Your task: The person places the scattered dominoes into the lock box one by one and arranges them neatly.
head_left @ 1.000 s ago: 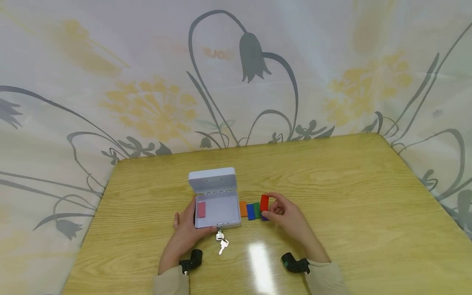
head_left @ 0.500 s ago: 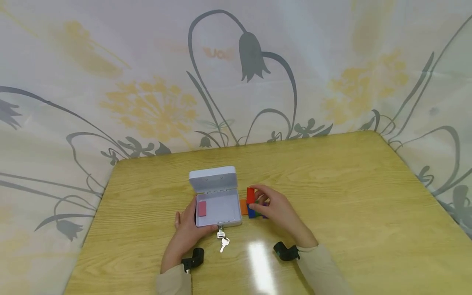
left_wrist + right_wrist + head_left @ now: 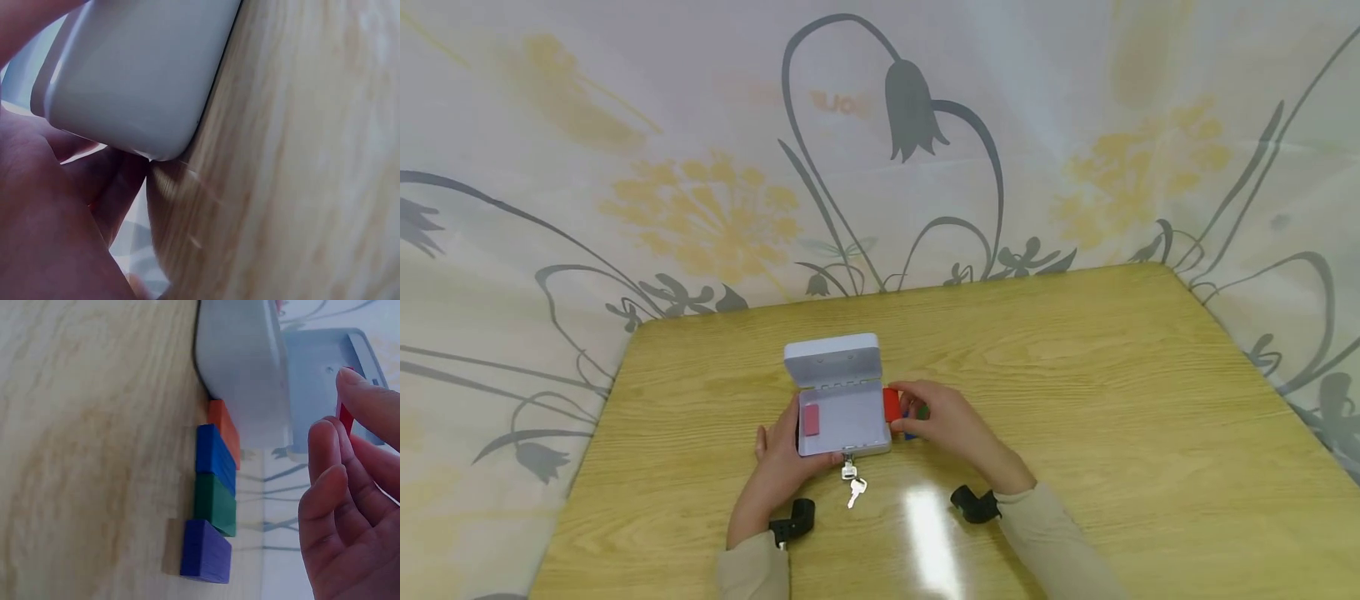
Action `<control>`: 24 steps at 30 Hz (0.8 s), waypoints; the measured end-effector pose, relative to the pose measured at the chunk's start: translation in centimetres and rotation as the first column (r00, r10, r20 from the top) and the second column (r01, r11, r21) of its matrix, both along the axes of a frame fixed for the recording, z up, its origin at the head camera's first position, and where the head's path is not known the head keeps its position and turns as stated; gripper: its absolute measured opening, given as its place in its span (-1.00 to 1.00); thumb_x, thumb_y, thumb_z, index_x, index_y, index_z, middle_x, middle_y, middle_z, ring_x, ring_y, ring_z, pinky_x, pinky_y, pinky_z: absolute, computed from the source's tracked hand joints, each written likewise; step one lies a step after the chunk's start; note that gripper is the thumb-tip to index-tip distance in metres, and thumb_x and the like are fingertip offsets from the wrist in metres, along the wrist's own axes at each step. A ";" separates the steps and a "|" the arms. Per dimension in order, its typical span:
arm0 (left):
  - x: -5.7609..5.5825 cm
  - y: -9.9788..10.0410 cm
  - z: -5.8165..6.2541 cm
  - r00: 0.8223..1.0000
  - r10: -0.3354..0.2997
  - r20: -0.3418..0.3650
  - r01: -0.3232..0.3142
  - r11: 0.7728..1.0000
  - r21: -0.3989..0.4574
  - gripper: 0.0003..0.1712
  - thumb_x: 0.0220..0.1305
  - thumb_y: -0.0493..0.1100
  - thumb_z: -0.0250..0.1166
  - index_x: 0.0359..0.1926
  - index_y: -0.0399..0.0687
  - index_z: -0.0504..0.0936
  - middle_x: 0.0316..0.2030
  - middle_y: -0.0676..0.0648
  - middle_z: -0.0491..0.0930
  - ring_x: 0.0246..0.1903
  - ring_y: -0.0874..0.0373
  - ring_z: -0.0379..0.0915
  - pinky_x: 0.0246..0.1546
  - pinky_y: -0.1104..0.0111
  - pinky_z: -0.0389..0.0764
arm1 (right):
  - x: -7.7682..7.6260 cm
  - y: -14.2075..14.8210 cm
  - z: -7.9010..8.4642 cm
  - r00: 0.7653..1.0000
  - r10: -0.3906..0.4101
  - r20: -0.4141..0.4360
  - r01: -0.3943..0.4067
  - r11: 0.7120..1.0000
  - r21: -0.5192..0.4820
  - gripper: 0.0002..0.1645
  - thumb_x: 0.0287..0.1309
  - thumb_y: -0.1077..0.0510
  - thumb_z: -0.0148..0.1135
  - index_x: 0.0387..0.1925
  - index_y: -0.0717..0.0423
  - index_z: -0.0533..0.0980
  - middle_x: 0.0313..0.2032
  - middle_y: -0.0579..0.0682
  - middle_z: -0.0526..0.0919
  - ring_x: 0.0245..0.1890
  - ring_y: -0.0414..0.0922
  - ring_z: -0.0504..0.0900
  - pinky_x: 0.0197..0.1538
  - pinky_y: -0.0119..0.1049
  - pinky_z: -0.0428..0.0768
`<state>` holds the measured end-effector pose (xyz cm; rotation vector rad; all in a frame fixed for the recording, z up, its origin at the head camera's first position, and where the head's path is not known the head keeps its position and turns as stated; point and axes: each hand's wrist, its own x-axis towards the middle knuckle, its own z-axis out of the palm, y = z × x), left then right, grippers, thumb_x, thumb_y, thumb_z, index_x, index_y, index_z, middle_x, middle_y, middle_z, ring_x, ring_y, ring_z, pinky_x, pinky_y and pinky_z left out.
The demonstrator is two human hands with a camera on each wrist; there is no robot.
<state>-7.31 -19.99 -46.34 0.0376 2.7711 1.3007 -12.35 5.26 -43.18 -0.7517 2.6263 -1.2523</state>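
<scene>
A small white cash box (image 3: pixel 853 417) stands on the table with its lid (image 3: pixel 832 367) raised. Inside, at the left, lies a pink block (image 3: pixel 812 420). My left hand (image 3: pixel 781 460) grips the box's left side, thumb along the front. Between thumb and fingers, my right hand (image 3: pixel 953 427) pinches a red block (image 3: pixel 891 405) at the box's right wall. In the right wrist view the red block is held above the tabletop, level with the box's upper part. Below that hand are orange (image 3: pixel 224 430), blue (image 3: pixel 214 453), green (image 3: pixel 212 503) and purple (image 3: pixel 204 553) blocks in a row.
Two keys (image 3: pixel 857 492) hang at the box's front lock, one in the lock and one lying on the wooden table (image 3: pixel 1075 375). A flower-patterned cloth (image 3: pixel 700 125) rises behind the table. Black wrist cameras (image 3: pixel 973 505) sit on both wrists.
My right hand has carried the red block leftward, from above the purple block past the green and blue ones to the box's right edge. The left hand stays on the box.
</scene>
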 end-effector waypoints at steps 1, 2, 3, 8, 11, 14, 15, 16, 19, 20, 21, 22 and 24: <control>0.0 0.0 0.0 1.000 -0.001 0.002 0.001 1.000 0.002 0.31 -0.31 0.26 0.43 0.38 0.11 -0.17 0.31 -0.04 0.05 0.24 -0.03 -0.05 0.14 0.01 -0.57 | 0.0 0.0 -0.1 1.000 0.015 -0.006 -0.015 1.000 0.003 -0.40 -0.08 0.07 0.34 0.07 0.06 0.43 -0.44 -0.26 0.48 -0.43 -0.32 0.45 -0.37 -0.41 0.46; 0.0 0.0 -0.1 1.000 0.000 0.004 0.000 1.000 0.004 0.31 -0.31 0.26 0.43 0.38 0.12 -0.17 0.31 -0.03 0.05 0.24 -0.02 -0.05 0.14 0.01 -0.57 | 0.0 -0.1 -0.2 1.000 0.024 -0.012 -0.024 1.000 0.004 -0.41 -0.08 0.07 0.35 0.06 0.06 0.43 -0.45 -0.26 0.48 -0.44 -0.33 0.45 -0.36 -0.42 0.46; 0.0 0.0 -0.1 1.000 0.001 0.004 -0.001 1.000 0.004 0.30 -0.31 0.26 0.43 0.38 0.13 -0.17 0.31 -0.03 0.05 0.24 -0.02 -0.05 0.14 0.02 -0.56 | 0.0 -0.2 -0.3 0.999 0.033 -0.015 -0.033 0.999 0.000 -0.42 -0.08 0.08 0.35 0.05 0.06 0.43 -0.45 -0.26 0.48 -0.44 -0.32 0.45 -0.36 -0.43 0.47; 0.0 0.0 -0.2 1.000 0.003 -0.003 -0.003 1.000 0.003 0.30 -0.30 0.26 0.43 0.38 0.09 -0.15 0.30 -0.05 0.06 0.23 -0.06 -0.04 0.12 0.00 -0.55 | -0.1 -1.0 -0.1 0.998 0.059 -0.033 -0.059 0.998 0.007 -0.45 -0.06 0.06 0.33 0.03 0.07 0.45 -0.46 -0.26 0.48 -0.45 -0.33 0.44 -0.36 -0.44 0.47; 0.0 0.0 -0.3 1.000 0.002 -0.018 -0.002 1.000 0.007 0.29 -0.30 0.24 0.44 0.38 0.09 -0.14 0.29 -0.05 0.10 0.22 -0.06 -0.01 0.12 -0.02 -0.54 | -0.2 -1.5 0.2 0.996 0.078 -0.043 -0.077 0.997 0.031 -0.45 -0.05 0.05 0.32 0.03 0.08 0.45 -0.47 -0.27 0.47 -0.46 -0.33 0.43 -0.36 -0.45 0.46; 0.0 0.0 -0.2 1.000 0.002 -0.026 -0.002 1.000 0.011 0.28 -0.30 0.23 0.45 0.37 0.12 -0.12 0.27 -0.02 0.12 0.21 -0.04 0.00 0.12 -0.03 -0.54 | -0.3 -2.1 0.4 0.994 0.095 -0.046 -0.092 0.994 0.057 -0.46 -0.05 0.07 0.32 0.03 0.08 0.45 -0.48 -0.27 0.46 -0.47 -0.33 0.43 -0.37 -0.46 0.46; 0.0 0.0 -0.2 1.000 0.001 -0.025 -0.001 1.000 0.012 0.28 -0.31 0.23 0.45 0.37 0.12 -0.12 0.27 -0.02 0.12 0.21 -0.03 0.00 0.12 -0.03 -0.54 | -0.3 -2.3 0.5 0.994 0.098 -0.044 -0.096 0.994 0.060 -0.46 -0.05 0.08 0.32 0.03 0.08 0.45 -0.48 -0.26 0.46 -0.47 -0.32 0.43 -0.37 -0.46 0.46; 0.0 0.0 -0.2 1.000 -0.001 -0.024 0.001 1.000 0.012 0.27 -0.31 0.23 0.45 0.37 0.13 -0.12 0.27 -0.01 0.12 0.21 -0.03 0.00 0.12 -0.03 -0.54 | -0.3 -2.5 0.6 0.994 0.102 -0.043 -0.099 0.993 0.059 -0.46 -0.05 0.08 0.32 0.03 0.08 0.45 -0.48 -0.26 0.46 -0.47 -0.32 0.43 -0.36 -0.46 0.46; 0.0 0.1 -0.1 1.000 -0.001 -0.016 0.002 1.000 0.011 0.27 -0.31 0.25 0.44 0.37 0.16 -0.13 0.27 0.02 0.12 0.21 -0.01 0.00 0.12 -0.02 -0.55 | -0.3 -3.2 0.9 0.993 0.108 -0.040 -0.106 0.993 0.046 -0.48 -0.06 0.10 0.33 0.00 0.09 0.46 -0.48 -0.25 0.47 -0.46 -0.31 0.44 -0.37 -0.46 0.47; 0.0 0.1 -0.1 1.000 -0.001 -0.011 0.001 1.000 0.012 0.28 -0.31 0.25 0.44 0.37 0.17 -0.13 0.28 0.02 0.11 0.21 -0.01 0.00 0.12 -0.01 -0.55 | -0.3 -3.4 1.0 0.993 0.109 -0.038 -0.108 0.993 0.038 -0.49 -0.06 0.10 0.33 0.00 0.09 0.46 -0.48 -0.24 0.47 -0.46 -0.30 0.44 -0.37 -0.46 0.47; 0.0 0.1 -0.1 1.000 0.000 -0.006 0.000 1.000 0.014 0.28 -0.31 0.25 0.44 0.37 0.17 -0.14 0.28 0.02 0.11 0.21 -0.01 -0.01 0.12 -0.01 -0.56 | -0.3 -3.7 1.0 0.993 0.111 -0.038 -0.110 0.993 0.031 -0.49 -0.06 0.10 0.33 0.00 0.09 0.46 -0.48 -0.24 0.47 -0.46 -0.30 0.44 -0.37 -0.46 0.47; 0.0 0.1 -0.1 1.000 -0.001 -0.003 0.001 1.000 0.014 0.28 -0.31 0.26 0.44 0.37 0.17 -0.14 0.28 0.02 0.10 0.22 -0.01 -0.01 0.12 -0.01 -0.56 | -0.3 -3.9 1.1 0.993 0.114 -0.037 -0.113 0.993 0.024 -0.50 -0.06 0.10 0.33 -0.01 0.09 0.46 -0.49 -0.23 0.47 -0.47 -0.29 0.45 -0.38 -0.45 0.47; 0.0 0.1 -0.1 1.000 0.001 0.004 -0.001 1.000 0.015 0.28 -0.31 0.26 0.43 0.37 0.17 -0.15 0.28 0.02 0.09 0.22 -0.02 -0.02 0.12 0.00 -0.57 | -0.3 -4.2 0.9 0.992 0.119 -0.035 -0.118 0.993 0.019 -0.50 -0.06 0.11 0.33 -0.02 0.09 0.47 -0.49 -0.23 0.47 -0.48 -0.29 0.44 -0.39 -0.46 0.47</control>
